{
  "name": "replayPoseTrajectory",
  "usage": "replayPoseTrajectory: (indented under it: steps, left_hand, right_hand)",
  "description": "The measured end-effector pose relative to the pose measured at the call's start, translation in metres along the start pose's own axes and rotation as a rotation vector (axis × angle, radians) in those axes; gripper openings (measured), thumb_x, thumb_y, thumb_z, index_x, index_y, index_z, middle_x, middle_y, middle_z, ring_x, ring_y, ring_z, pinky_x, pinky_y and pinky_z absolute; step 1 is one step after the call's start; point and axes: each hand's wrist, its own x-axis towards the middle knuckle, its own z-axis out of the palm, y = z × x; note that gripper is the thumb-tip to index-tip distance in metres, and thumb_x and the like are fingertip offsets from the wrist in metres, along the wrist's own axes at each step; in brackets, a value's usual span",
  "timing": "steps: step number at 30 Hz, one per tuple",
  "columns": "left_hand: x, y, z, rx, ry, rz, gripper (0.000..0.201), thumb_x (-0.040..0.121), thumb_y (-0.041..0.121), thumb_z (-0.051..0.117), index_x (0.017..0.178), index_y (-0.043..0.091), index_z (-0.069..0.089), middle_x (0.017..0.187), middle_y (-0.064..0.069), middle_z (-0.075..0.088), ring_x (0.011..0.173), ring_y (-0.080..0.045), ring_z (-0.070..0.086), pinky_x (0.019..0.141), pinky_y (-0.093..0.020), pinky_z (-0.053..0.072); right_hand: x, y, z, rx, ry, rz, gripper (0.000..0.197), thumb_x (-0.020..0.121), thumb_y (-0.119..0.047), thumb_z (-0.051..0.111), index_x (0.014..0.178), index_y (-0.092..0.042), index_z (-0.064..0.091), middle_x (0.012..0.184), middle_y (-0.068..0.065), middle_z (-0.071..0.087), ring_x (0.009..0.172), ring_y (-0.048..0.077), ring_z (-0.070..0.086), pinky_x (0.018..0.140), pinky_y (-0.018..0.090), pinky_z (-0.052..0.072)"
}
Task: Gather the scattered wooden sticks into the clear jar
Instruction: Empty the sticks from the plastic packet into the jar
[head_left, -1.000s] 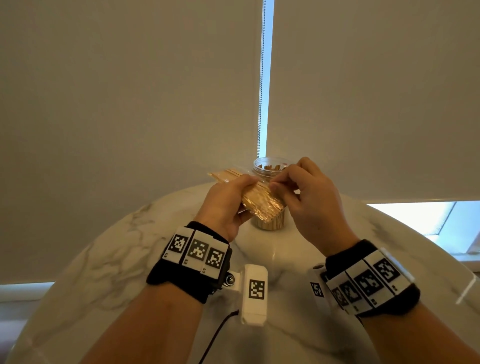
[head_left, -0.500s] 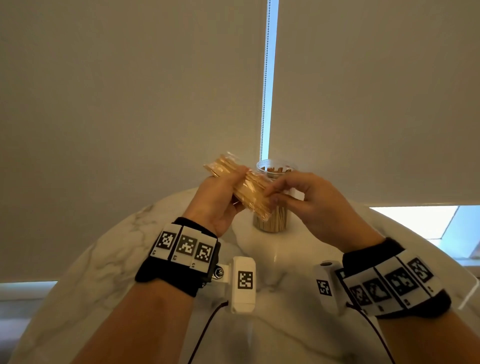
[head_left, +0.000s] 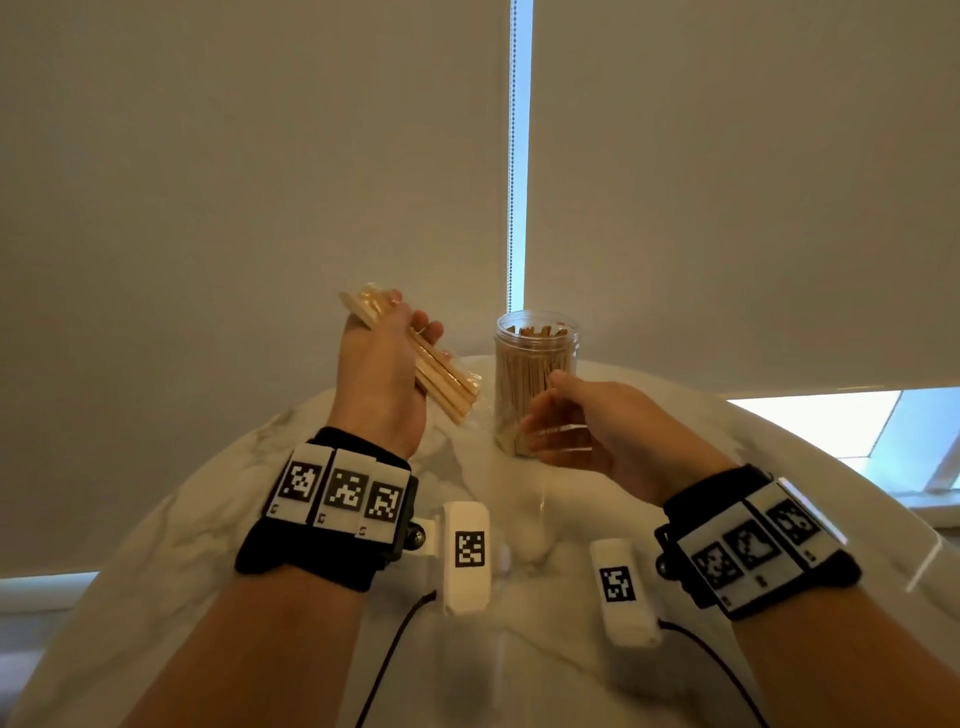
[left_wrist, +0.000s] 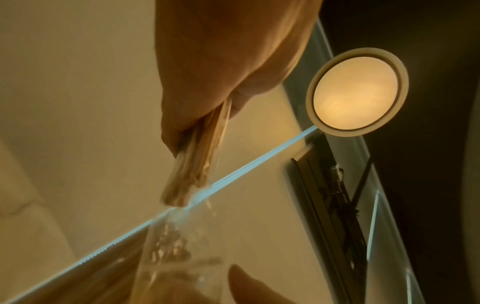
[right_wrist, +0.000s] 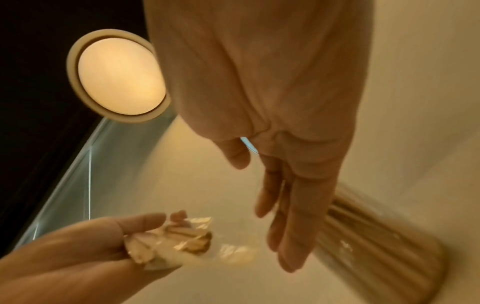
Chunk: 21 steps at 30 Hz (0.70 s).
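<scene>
Right now, a person's left hand (head_left: 382, 374) is raised above a round marble bench (head_left: 218, 519), its fingers (head_left: 428, 328) curled tightly around a bundle of wooden sticks (head_left: 441, 376) in a crinkly clear wrapper. The bundle's long axis slants, its lower end pointing down and to the right toward a clear jar (head_left: 535, 382). The jar stands upright near the far edge of the bench, already holding many sticks on end. It sits just to the right of the bundle, between the two hands. The right hand (head_left: 602, 426) is nearer to it, fingers straight and relaxed beside the jar's lower wall; contact cannot be told. Likely the right hand will steady the jar while the left brings the bundle to its mouth.
</scene>
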Motion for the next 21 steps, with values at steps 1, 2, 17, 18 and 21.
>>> replayPoseTrajectory:
  steps: [1,2,17,18,21]
  left_hand:
    - [-0.005,-0.002,0.006,0.024,-0.031,-0.002,0.015,0.103,0.02,0.051,0.117,0.019,0.058,0.092,-0.002,0.062,0.089,-0.018,0.065,0.093,-0.045,0.053]
    - [-0.011,-0.004,0.012,0.047,-0.063,-0.01,0.016,0.102,0.022,0.052,0.117,0.019,0.057,0.096,-0.002,0.062,0.093,-0.019,0.065,0.093,-0.044,0.053]
    - [-0.022,-0.007,0.025,0.095,-0.135,0.074,0.027,0.102,0.036,0.05,0.126,0.024,0.053,0.103,-0.001,0.062,0.1,-0.018,0.065,0.087,-0.04,0.051]
    - [-0.021,-0.008,0.025,0.092,-0.124,0.078,0.027,0.101,0.035,0.052,0.125,0.023,0.053,0.102,-0.001,0.061,0.099,-0.018,0.064,0.086,-0.04,0.051]
    - [-0.017,-0.012,0.023,0.102,-0.103,0.088,0.028,0.1,0.025,0.057,0.126,0.015,0.055,0.096,0.001,0.06,0.095,-0.017,0.063,0.075,-0.037,0.051]
  right_hand:
    - [0.0,0.0,0.003,0.071,0.002,0.059,0.048,0.105,-0.042,0.042,0.103,-0.001,0.067,0.099,0.021,0.074,0.087,0.031,0.071,0.083,0.042,0.06]
    - [-0.001,0.001,0.005,0.129,-0.007,0.112,0.05,0.106,-0.043,0.039,0.104,0.0,0.065,0.1,0.024,0.073,0.085,0.033,0.071,0.081,0.042,0.06]
    - [-0.001,0.024,0.024,0.212,-0.367,0.393,0.055,0.103,-0.053,0.033,0.083,-0.01,0.06,0.072,0.005,0.058,0.044,0.01,0.046,0.034,0.017,0.035]
    - [-0.001,0.024,0.024,0.177,-0.373,0.389,0.059,0.101,-0.059,0.031,0.079,-0.012,0.059,0.068,0.003,0.055,0.04,0.009,0.04,0.033,0.017,0.028]
    - [-0.003,0.02,0.024,0.077,-0.303,0.349,0.062,0.097,-0.067,0.03,0.066,-0.018,0.051,0.055,-0.003,0.042,0.037,0.008,0.027,0.034,0.016,0.018]
